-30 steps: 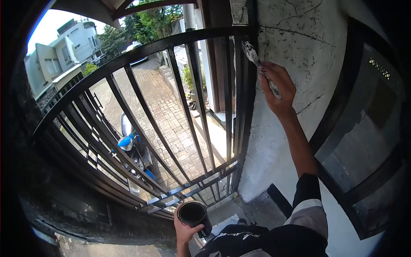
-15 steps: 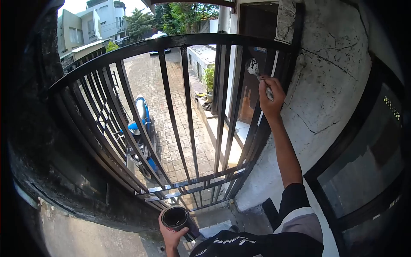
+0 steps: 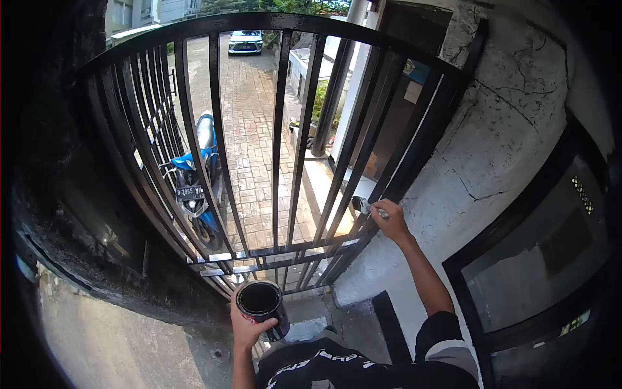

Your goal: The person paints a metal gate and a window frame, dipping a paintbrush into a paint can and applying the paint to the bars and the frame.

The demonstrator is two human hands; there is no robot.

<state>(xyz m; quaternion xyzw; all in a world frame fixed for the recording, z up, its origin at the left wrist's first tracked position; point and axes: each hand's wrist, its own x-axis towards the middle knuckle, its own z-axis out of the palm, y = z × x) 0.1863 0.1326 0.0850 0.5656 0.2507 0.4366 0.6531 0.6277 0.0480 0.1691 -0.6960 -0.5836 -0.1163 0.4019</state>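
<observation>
My left hand (image 3: 249, 329) is wrapped round a paint can (image 3: 277, 329), held low in front of my body. The can has no lid, and dark paint coats its inside and rim. My right hand (image 3: 391, 222) grips a paintbrush (image 3: 367, 206) by its pale, paint-spotted handle. The brush's dark bristles are at the lower right bars of a black metal gate (image 3: 278, 139). Glossy black covers the gate's top rail and many of its upright bars.
A cracked grey wall (image 3: 499, 139) rises right of the gate, beside a dark-framed window (image 3: 538, 259). Beyond the bars stand a blue motorbike (image 3: 197, 175) on brick paving (image 3: 249, 155) and a silver car (image 3: 245, 43). A dark pole (image 3: 332, 97) stands behind the gate.
My right hand has brought the brush down from the upper right bars to the lower right ones. The view has tilted downward, and the can stays in my left hand.
</observation>
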